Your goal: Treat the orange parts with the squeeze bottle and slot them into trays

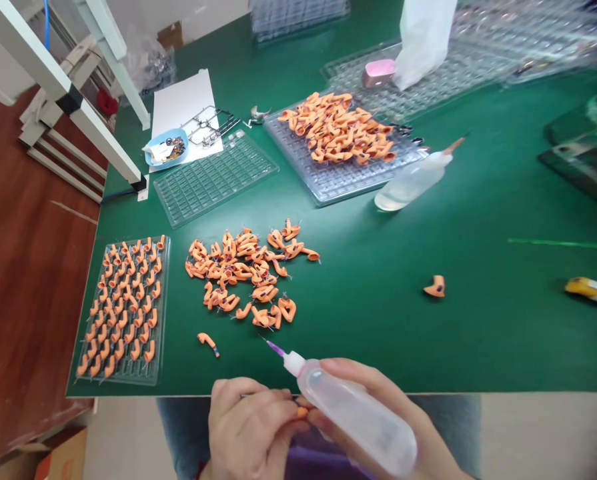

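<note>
At the table's front edge, my left hand (255,423) is closed on a small orange curved piece (303,413), mostly hidden by fingers. My right hand (378,393) grips a translucent squeeze bottle (358,413) with a purple needle tip pointing up and left; its fingertips also meet the orange piece. Just beyond lies a loose pile of orange curved pieces (241,263) with thin wires. One single orange piece (208,343) lies left of the needle, and a short orange piece (435,287) rests farther right.
A clear tray (162,320) of orange pieces in rows stands at left. Behind are a green-looking tray (213,177), a stacked tray (328,193) heaped with orange pieces, and a second bottle (408,183) lying tilted. A white stick with yellow tip (595,291) lies right.
</note>
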Available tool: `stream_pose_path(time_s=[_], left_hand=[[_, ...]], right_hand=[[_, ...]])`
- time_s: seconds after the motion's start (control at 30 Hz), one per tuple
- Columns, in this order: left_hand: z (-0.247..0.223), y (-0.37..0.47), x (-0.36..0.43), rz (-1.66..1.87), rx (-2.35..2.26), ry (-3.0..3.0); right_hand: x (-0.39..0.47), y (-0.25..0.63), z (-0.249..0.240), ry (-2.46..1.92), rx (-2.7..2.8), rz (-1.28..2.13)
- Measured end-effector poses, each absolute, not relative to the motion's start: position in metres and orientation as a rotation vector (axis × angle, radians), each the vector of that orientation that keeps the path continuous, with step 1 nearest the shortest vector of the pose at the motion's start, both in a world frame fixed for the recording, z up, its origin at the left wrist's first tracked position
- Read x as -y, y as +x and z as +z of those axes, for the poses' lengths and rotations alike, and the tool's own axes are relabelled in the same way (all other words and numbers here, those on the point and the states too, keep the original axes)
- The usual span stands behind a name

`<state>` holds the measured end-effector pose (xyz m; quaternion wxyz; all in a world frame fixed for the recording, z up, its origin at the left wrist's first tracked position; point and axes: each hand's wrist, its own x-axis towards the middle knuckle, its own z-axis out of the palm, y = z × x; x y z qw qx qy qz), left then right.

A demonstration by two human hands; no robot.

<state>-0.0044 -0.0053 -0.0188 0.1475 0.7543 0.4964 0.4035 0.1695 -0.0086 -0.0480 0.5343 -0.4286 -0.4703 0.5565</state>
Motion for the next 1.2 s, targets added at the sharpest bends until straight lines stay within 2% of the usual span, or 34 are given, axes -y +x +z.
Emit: stream_pose_path(time_s=[0.13, 0.33, 0.8, 1.2], left_hand=[[-0.01, -0.002, 0.0, 1.177, -1.384, 2.247], [-0.006, 0.001, -0.001, 1.235, -1.371, 2.267], [0.0, -0.001, -0.004, 1.224, -1.341, 2.365], [-0.003, 0.0, -0.003, 1.219, -1.34, 2.229]], right_hand=[[0.014, 0.158, -0.039, -1.084, 0.838, 1.426], [0.018, 0.156, -0.031, -1.111, 0.772, 1.429], [0.021, 0.178, -0.067, -0.958, 1.207, 1.317], [0.014, 0.172, -0.052, -0.916, 1.146, 1.37]])
